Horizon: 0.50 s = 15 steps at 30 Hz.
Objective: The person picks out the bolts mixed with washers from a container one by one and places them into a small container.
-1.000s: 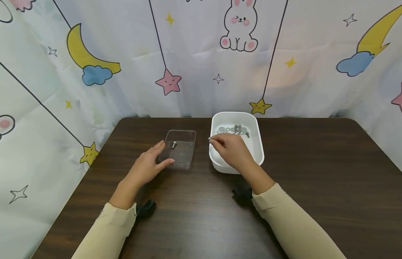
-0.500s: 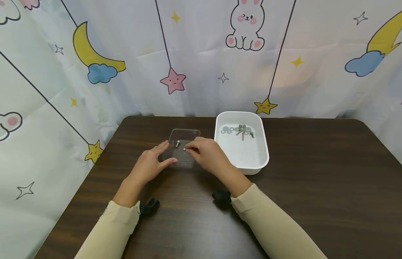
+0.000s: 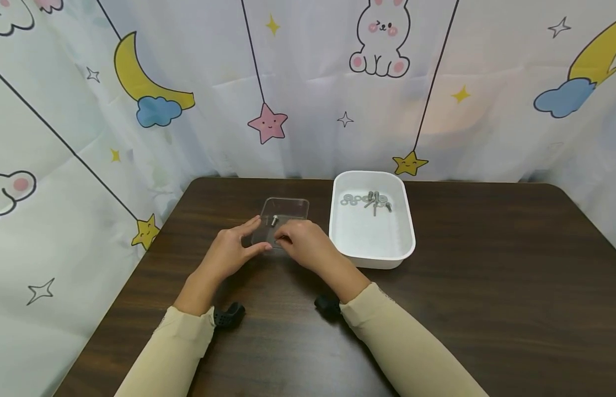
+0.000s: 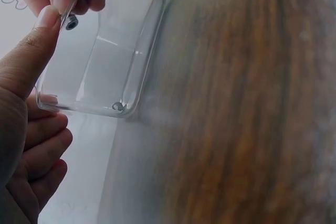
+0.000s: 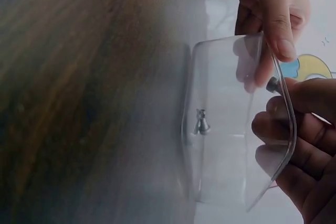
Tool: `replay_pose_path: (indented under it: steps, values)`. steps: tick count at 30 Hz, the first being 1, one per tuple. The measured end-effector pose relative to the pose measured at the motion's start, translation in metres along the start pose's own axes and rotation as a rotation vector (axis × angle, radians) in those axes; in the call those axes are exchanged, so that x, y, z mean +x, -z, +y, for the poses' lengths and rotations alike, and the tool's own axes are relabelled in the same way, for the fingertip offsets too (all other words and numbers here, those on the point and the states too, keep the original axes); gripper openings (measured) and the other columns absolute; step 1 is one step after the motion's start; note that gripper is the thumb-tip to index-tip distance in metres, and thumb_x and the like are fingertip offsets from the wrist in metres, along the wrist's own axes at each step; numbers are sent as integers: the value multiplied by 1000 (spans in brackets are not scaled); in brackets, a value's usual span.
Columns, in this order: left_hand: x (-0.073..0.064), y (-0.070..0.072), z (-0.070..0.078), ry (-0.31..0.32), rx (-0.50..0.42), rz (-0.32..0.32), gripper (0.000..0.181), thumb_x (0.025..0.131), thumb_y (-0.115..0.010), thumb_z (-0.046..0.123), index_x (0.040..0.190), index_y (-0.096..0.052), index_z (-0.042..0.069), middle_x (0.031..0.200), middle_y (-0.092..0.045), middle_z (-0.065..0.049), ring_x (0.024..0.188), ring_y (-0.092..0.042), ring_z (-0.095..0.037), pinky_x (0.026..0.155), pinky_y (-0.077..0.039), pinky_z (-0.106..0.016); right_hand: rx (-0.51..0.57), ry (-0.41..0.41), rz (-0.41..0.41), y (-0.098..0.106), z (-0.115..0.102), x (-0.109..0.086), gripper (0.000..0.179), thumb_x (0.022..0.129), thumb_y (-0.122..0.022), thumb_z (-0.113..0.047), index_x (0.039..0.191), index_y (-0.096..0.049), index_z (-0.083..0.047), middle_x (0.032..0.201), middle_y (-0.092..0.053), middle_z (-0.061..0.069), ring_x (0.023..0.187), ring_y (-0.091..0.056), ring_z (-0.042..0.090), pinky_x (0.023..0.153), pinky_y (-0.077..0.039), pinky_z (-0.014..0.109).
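In the head view, a small clear plastic box (image 3: 294,205) stands on the dark table, with a metal bolt (image 3: 274,221) lying in it. My left hand (image 3: 225,252) holds the box at its near left corner, thumb along the front and fingers along the left side. Over the box's near part is my right hand (image 3: 308,246), thumb and index finger pinching a socket-head bolt (image 5: 273,84), whose round head shows in the right wrist view. The left wrist view also catches that bolt's hex socket (image 4: 71,22) close by the rim.
A white plastic tray (image 3: 372,256) stands right of the clear box, holding flat washers (image 3: 349,199) and several bolts (image 3: 376,203) toward its far end. Behind the table (image 3: 486,264) hangs a white curtain (image 3: 308,149) with cartoon prints.
My right hand has moved left from the white tray to over the clear box, carrying the bolt down toward it. My left hand stays at the box; the head view has shifted slightly.
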<state>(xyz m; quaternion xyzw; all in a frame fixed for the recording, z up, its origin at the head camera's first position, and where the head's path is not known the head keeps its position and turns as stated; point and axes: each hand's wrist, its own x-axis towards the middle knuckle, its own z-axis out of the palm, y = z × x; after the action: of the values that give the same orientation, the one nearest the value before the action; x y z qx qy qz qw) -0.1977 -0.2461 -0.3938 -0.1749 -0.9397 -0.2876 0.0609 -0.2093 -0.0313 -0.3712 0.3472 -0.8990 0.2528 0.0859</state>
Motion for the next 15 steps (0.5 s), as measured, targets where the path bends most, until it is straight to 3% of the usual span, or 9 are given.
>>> replay_pose_path:
  steps: [1,3,6,8,15]
  values:
    - [0,0,0,2,-7,-3,75,85,-73,45,145,-49,6,150,-46,-6,93,-68,-34,95,-53,-47,-5,-1,-6,0,0,0,14,94,-68,-12,104,-77,-9,100,-75,2,92,-70,16,83,-57,31]
    - [0,0,-1,2,-16,-4,75,85,-73,44,145,-49,7,151,-46,-5,92,-68,-34,95,-53,-46,-19,-3,-18,0,-1,0,14,95,-67,-13,105,-76,-9,100,-75,2,92,-70,16,83,-57,30]
    - [1,0,-2,5,-26,-6,74,85,-73,44,145,-48,8,151,-46,-5,113,-64,-33,99,-50,-48,-52,-3,-37,0,-3,0,15,96,-65,-15,106,-76,-10,100,-75,2,92,-71,16,83,-57,30]
    - [1,0,-2,9,-26,-7,74,85,-73,45,145,-48,9,151,-46,-4,129,-53,-32,102,-48,-49,-73,-6,-51,0,-5,0,16,97,-64,-15,106,-76,-10,100,-74,2,92,-71,16,83,-57,31]
    - [1,1,-1,34,-42,-25,76,85,-72,47,146,-47,9,152,-45,-6,135,-48,-30,106,-44,-51,-109,-12,-95,-1,-10,0,17,99,-61,-18,107,-75,-12,99,-74,1,92,-70,16,81,-57,31]
